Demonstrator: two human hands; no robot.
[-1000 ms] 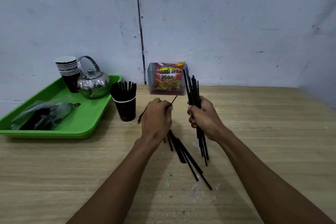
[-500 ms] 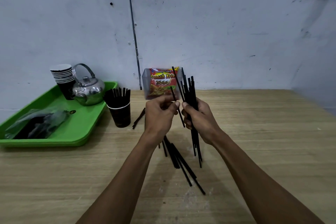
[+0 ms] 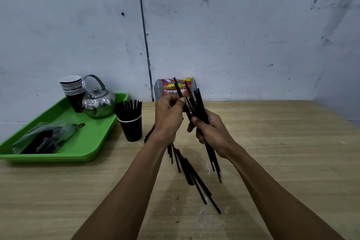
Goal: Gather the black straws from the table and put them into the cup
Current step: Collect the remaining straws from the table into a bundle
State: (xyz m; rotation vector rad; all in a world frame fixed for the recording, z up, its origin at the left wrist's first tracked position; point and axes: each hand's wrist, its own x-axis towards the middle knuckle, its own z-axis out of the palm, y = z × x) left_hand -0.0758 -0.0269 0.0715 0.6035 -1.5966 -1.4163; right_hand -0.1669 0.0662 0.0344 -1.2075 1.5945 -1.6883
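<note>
**Straws held in both hands above the table**

A bundle of black straws [image 3: 198, 103] is gripped in the right hand [image 3: 211, 132], the fingers curled round it; the bundle is held tilted, its upper ends fanned out above the fist and its lower ends hanging below the wrist, just over the table [image 3: 282, 152]. A single straw [image 3: 177, 87] is pinched between the thumb and fingers of the left hand [image 3: 168, 119], just beside the bundle, and its upper end is raised above the knuckles. The two hands are held close together, almost touching.

Below and between the hands, loose straws [image 3: 191, 173] are left lying on the wood in a rough row. A few more straw ends [image 3: 148, 136] can be seen to the left of the left wrist.

Further left of the left hand, a dark cup [image 3: 131, 128] is stood upright, already filled with straws. Beyond it a green tray [image 3: 93, 142] is placed, on which a metal kettle [image 3: 98, 103], a stack of cups [image 3: 72, 91] and a plastic bag [image 3: 46, 138] are kept. Behind the hands, against the wall, a clear box holding a snack packet [image 3: 169, 85] is seen.
</note>
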